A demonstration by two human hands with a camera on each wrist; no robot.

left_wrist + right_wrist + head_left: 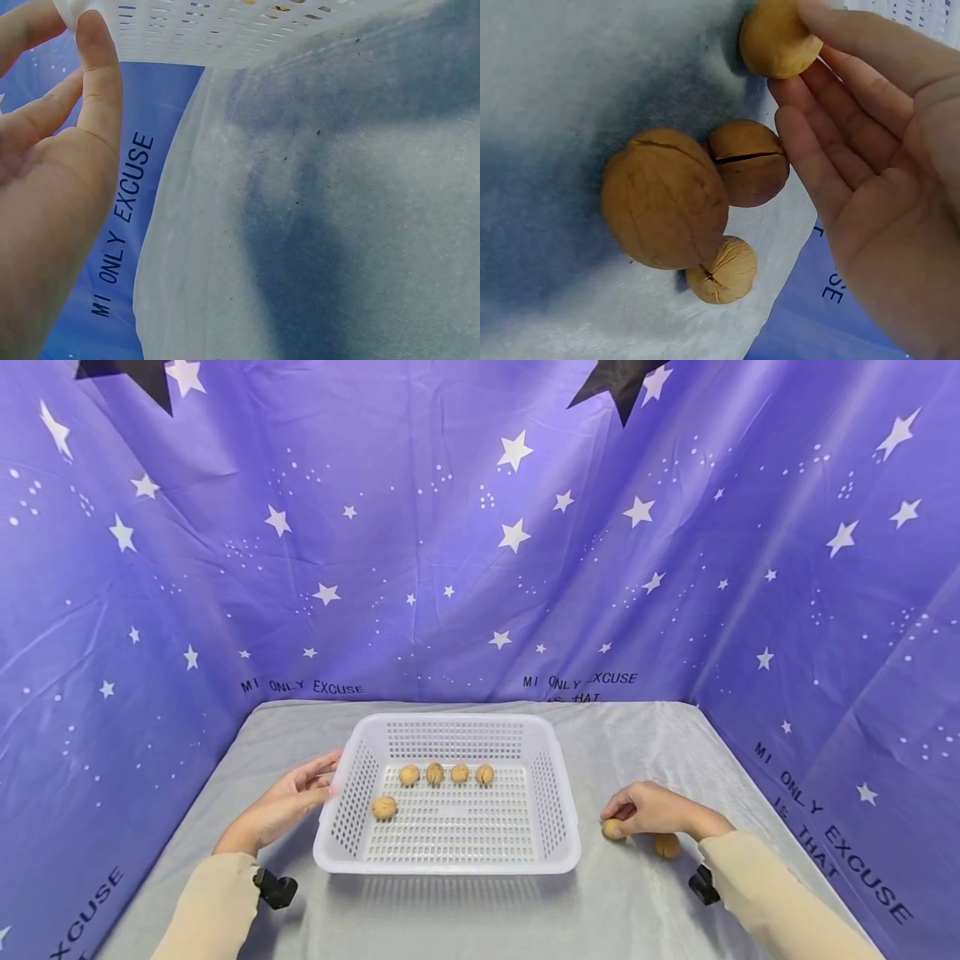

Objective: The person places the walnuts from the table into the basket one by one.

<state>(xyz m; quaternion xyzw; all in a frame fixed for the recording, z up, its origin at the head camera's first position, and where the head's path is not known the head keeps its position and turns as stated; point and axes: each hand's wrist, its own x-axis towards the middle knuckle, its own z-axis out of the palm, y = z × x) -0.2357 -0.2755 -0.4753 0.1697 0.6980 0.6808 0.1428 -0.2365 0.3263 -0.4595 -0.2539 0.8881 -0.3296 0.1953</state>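
A round, tan, hard-shelled walnut [772, 56] is pinched between the thumb and fingers of the right hand [651, 810], low at the grey cloth [465, 931], to the right of the white, rectangular, perforated plastic basket [450, 867]. Because the shell is curved and held near the fingertips, it could be dropped and sent rolling if the pinch is loosened. The cracked brown walnut [748, 176], just beside the lower fingers, could be nudged away, as could the large-looking brown walnut [664, 202] and the pale, wrinkled walnut [724, 274]. The five tan walnuts [435, 774] in the basket could be set rolling if its left rim is jolted by the left hand [288, 797]; whether that rim is gripped or merely touched cannot be told, the fingertips being partly covered. Whether the pinched walnut is touching the cloth cannot be made out. In the head view, only one loose walnut is plainly seen; in the left wrist view, the basket is mostly cut off.
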